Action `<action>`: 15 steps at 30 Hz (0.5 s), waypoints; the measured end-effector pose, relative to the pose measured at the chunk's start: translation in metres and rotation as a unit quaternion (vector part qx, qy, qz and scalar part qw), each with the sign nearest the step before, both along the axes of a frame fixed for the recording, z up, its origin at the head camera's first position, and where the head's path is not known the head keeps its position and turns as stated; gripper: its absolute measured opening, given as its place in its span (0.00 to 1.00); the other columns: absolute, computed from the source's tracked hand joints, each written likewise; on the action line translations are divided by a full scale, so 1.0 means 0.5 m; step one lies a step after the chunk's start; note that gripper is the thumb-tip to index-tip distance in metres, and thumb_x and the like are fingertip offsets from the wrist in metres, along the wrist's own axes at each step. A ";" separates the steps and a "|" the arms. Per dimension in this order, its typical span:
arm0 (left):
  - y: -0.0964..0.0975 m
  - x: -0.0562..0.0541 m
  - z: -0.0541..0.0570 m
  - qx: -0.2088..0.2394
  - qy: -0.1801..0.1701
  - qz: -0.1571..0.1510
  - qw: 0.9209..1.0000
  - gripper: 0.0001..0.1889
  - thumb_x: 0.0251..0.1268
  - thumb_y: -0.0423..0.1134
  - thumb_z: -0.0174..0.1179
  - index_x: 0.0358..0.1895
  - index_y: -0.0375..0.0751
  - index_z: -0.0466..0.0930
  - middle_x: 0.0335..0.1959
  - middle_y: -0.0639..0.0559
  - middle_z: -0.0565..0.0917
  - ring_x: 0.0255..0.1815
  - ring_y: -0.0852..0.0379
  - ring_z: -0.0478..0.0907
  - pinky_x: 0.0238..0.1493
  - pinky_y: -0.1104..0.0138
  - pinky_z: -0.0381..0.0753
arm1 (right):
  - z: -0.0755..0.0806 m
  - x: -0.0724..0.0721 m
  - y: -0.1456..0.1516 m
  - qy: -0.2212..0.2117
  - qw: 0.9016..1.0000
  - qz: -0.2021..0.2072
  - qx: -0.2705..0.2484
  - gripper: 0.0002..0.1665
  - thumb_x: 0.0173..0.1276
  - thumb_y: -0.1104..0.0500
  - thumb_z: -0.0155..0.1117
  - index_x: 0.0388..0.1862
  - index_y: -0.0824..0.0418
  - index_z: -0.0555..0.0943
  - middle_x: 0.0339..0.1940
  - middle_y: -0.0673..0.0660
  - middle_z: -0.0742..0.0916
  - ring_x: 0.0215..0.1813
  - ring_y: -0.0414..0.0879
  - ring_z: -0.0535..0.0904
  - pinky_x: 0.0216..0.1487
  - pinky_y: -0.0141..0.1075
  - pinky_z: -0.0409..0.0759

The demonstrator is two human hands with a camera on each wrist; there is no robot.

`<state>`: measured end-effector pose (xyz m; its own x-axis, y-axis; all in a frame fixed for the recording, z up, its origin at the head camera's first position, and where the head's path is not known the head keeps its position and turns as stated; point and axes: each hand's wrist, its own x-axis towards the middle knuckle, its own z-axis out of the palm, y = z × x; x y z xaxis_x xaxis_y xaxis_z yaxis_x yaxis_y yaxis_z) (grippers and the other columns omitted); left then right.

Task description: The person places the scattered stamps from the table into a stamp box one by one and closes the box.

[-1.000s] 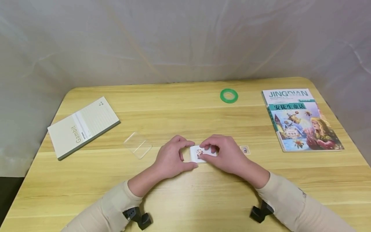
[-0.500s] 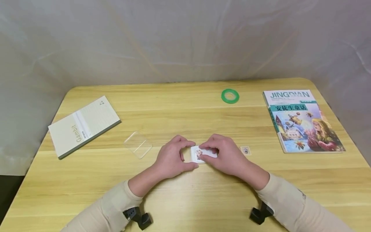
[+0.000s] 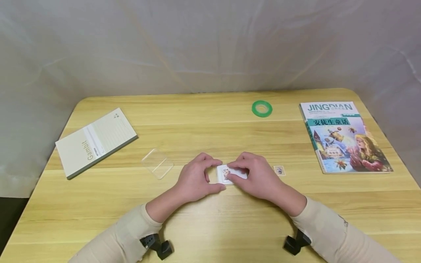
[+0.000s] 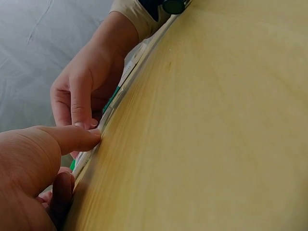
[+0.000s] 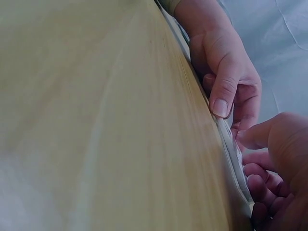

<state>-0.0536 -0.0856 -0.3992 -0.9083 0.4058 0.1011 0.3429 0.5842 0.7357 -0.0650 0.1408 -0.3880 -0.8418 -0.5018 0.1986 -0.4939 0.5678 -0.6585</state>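
Near the middle of the table lies a small flat white case (image 3: pixel 219 178), with clear layered edges showing in the right wrist view. My left hand (image 3: pixel 194 179) grips its left end, thumb on the near edge and index finger on the far edge. Over the right part of the case, my right hand (image 3: pixel 254 173) has its thumb and index finger at a small stamp-like picture (image 3: pixel 225 173) on the white surface, seemingly pinching it by its edges. The other right fingers are curled and partly hidden. A second small stamp-like picture (image 3: pixel 280 170) lies right of the right hand.
A clear plastic rectangle (image 3: pixel 158 163) lies left of the left hand. Further left is a cream notebook (image 3: pixel 97 142). A green tape roll (image 3: pixel 262 109) sits toward the back, and an illustrated book (image 3: pixel 345 137) lies at the right of the wooden table (image 3: pixel 204 124).
Both hands keep almost the same places on the case, and the picture under the right fingers stays put. The whole head view has shifted very slightly.
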 end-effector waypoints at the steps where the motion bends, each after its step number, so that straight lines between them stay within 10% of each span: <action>1: 0.000 0.000 0.001 0.001 0.000 0.000 1.000 0.32 0.42 0.45 0.82 0.55 0.41 0.84 0.45 0.56 0.77 0.22 0.69 0.71 0.28 0.67 0.73 | 0.001 0.000 0.000 -0.001 1.000 0.000 -0.001 0.16 0.61 0.53 0.77 0.45 0.57 0.90 0.32 0.45 0.82 0.30 0.39 0.74 0.30 0.34 0.74; 15: 0.001 0.000 0.000 0.003 -0.007 0.005 1.000 0.33 0.39 0.45 0.83 0.55 0.42 0.84 0.45 0.57 0.76 0.22 0.68 0.72 0.28 0.67 0.73 | 0.020 0.009 0.047 -0.007 0.997 -0.040 -0.063 0.19 0.55 0.61 0.80 0.47 0.59 0.87 0.31 0.47 0.83 0.31 0.43 0.77 0.29 0.37 0.76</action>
